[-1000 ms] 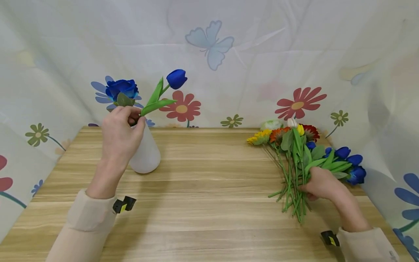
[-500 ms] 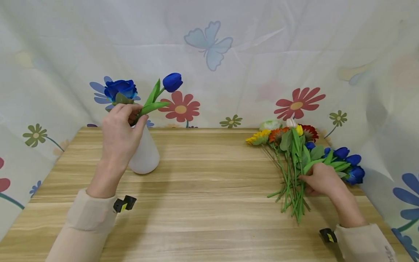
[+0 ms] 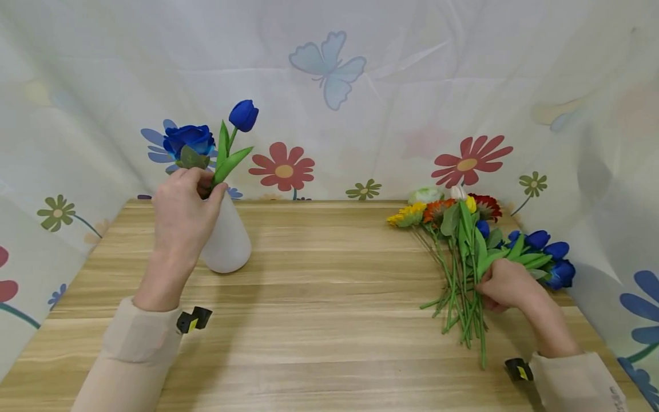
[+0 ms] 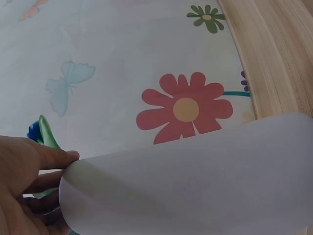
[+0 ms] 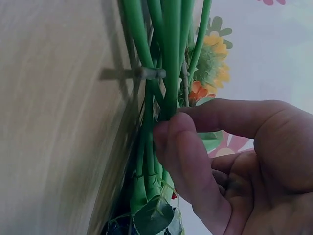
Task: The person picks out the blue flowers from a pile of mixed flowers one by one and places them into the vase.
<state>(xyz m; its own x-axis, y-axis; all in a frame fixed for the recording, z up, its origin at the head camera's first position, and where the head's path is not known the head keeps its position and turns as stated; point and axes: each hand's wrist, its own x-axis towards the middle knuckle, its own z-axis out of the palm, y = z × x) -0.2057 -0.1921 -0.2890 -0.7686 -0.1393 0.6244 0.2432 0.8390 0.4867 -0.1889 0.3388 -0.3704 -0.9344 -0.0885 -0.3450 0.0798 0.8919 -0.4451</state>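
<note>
The back edge of the tabletop [image 3: 329, 297] is met by a patterned cloth [image 3: 391, 131], and a wide stretch of wood grain is left between the white vase [image 3: 228, 243] at left and the flower pile [image 3: 465, 240] at right. The pile's outermost blue blooms are set near the right edge, while its cut ends are pointed toward the near side. The vase is smooth and matte, rounded at its base and narrowed upward. Soft folds are seen in the cloth; layered petals are shown by the blue rose [image 3: 188, 140], and a smooth, cupped head by the blue tulip [image 3: 243, 115], both at the vase's mouth. The tulip is pinched below its leaves by the left hand [image 3: 182, 214], whose fingertips are brought against the vase's rim; its stem's lower end is hidden. At the pile, a thick green stem [image 5: 172, 58] is pinched between thumb and forefinger of the right hand [image 3: 509, 283], the other fingers being loosely bent.
</note>
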